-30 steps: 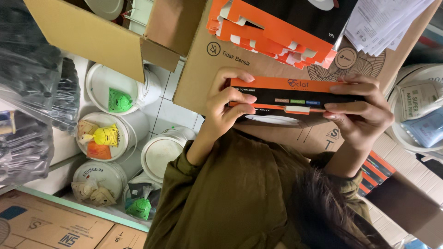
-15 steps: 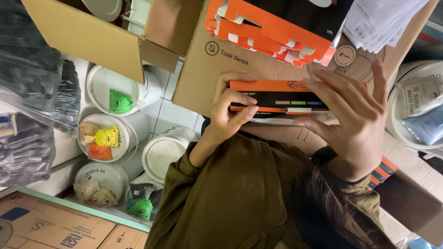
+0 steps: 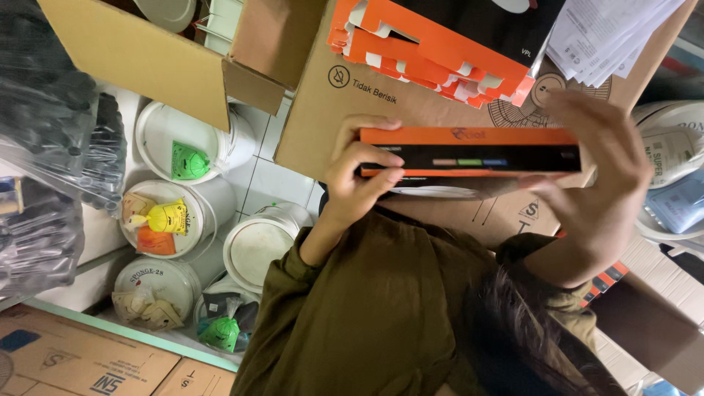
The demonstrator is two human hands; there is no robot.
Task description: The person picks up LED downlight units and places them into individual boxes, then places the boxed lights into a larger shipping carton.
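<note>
Between both hands, an orange-and-black box [image 3: 469, 154] is lying level, long axis left-right; left hand [image 3: 363, 176] and right hand [image 3: 598, 183] are gripping its ends. White buckets [image 3: 183, 147] alongside are holding small bags.

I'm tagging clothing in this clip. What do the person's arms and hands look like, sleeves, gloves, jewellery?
Both hands are bare: the left hand and right hand show no gloves, and no rings or watch are visible. Long olive-green sleeves of plain fabric reach the wrists, with loose cuffs.
</note>
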